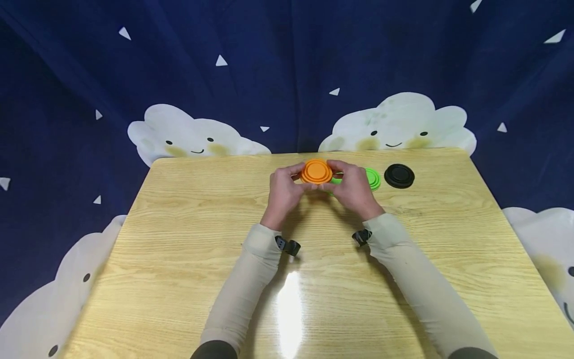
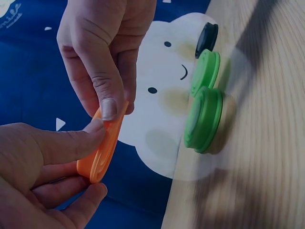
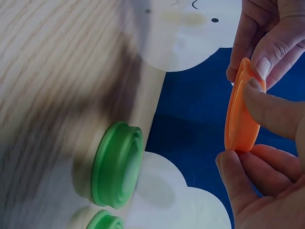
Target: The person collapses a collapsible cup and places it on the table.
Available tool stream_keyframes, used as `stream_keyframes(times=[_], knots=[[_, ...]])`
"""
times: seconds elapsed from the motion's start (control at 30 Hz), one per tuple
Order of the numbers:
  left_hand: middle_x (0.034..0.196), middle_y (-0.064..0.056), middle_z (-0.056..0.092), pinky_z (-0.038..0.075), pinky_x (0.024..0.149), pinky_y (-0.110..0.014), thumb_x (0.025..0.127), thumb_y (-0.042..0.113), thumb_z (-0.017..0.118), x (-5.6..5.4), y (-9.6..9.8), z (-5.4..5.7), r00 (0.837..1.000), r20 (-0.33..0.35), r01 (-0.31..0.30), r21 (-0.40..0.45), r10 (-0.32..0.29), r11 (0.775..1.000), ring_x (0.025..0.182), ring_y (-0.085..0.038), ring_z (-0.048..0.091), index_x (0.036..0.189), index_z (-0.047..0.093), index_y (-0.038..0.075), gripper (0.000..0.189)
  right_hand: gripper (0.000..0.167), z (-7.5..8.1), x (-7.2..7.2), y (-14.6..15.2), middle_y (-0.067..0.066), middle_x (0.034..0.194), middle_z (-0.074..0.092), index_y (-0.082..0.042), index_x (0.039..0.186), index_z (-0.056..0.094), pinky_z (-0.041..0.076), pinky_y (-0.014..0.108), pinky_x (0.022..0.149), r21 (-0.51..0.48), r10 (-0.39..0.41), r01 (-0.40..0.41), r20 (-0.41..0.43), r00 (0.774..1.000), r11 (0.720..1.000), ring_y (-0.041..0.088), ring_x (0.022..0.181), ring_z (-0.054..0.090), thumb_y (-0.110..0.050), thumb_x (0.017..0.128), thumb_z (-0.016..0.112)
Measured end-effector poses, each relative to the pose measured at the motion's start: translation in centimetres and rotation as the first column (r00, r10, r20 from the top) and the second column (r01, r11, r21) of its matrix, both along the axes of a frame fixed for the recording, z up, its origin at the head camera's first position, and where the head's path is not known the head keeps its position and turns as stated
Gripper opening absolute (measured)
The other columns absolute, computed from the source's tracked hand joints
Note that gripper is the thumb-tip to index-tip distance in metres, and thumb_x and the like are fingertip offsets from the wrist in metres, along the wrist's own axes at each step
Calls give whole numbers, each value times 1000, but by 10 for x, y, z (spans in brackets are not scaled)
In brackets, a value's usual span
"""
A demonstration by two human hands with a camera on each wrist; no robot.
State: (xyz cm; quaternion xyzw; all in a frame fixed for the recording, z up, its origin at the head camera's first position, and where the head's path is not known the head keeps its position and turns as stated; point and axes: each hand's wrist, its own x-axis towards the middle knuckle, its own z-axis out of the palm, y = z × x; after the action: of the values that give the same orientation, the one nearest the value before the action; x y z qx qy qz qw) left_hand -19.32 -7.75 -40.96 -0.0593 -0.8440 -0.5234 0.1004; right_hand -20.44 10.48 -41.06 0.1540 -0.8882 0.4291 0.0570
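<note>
An orange collapsible cup (image 1: 316,171), pressed flat into concentric rings, is held up between both hands above the table's far edge. My left hand (image 1: 284,189) pinches its left side, thumb on the near face and fingers around the rim. On the other side my right hand (image 1: 354,190) pinches the rim, its thumb close to the left thumb. In the left wrist view the orange cup (image 2: 102,148) stands tilted nearly on edge. Two similar green discs, a nearer one (image 2: 204,119) and a farther one (image 2: 205,71), lie on the table; the right hand partly covers them in the head view.
Right of the green discs lies a black ringed disc (image 1: 399,176). The wooden table (image 1: 202,214) ends just beyond the discs. A dark blue curtain (image 1: 251,30) with clouds and white triangles hangs behind it and at both sides.
</note>
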Motion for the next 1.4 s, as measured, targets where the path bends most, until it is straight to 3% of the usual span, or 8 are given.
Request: stream_keyframes(times=[0.37,0.7,0.97,1.4], knots=[[117,-15,71,55,89,-28,70,3,92,-3,-5,-6,999,37,-22,-121,27,992,103,-24,70,119,72,-2,54,64,-10,-5,-9,22,122,68,7,135,59,56,42,91,34,11,-12,50,999,999,32,106,68,-9,80,87],[115,-14,72,56,88,-28,71,4,92,-7,-7,-18,996,76,-31,-174,45,984,102,-23,70,119,73,-1,52,63,-20,-7,-15,19,123,68,4,135,60,54,44,92,93,13,-19,66,998,996,31,107,67,-11,80,86],[107,-13,74,56,84,-31,69,4,93,-10,-10,-29,997,60,-29,-215,43,976,94,-22,70,115,75,0,49,61,-34,-11,-18,20,121,68,5,133,61,55,44,90,150,36,-43,48,998,988,32,105,67,-10,80,86],[110,-11,74,54,88,-32,67,4,94,-12,-14,-38,992,112,-28,-243,56,970,100,-22,68,114,76,0,51,58,-43,-12,-25,19,110,72,4,124,67,54,44,87,195,53,-53,3,999,979,31,98,67,-16,75,91]])
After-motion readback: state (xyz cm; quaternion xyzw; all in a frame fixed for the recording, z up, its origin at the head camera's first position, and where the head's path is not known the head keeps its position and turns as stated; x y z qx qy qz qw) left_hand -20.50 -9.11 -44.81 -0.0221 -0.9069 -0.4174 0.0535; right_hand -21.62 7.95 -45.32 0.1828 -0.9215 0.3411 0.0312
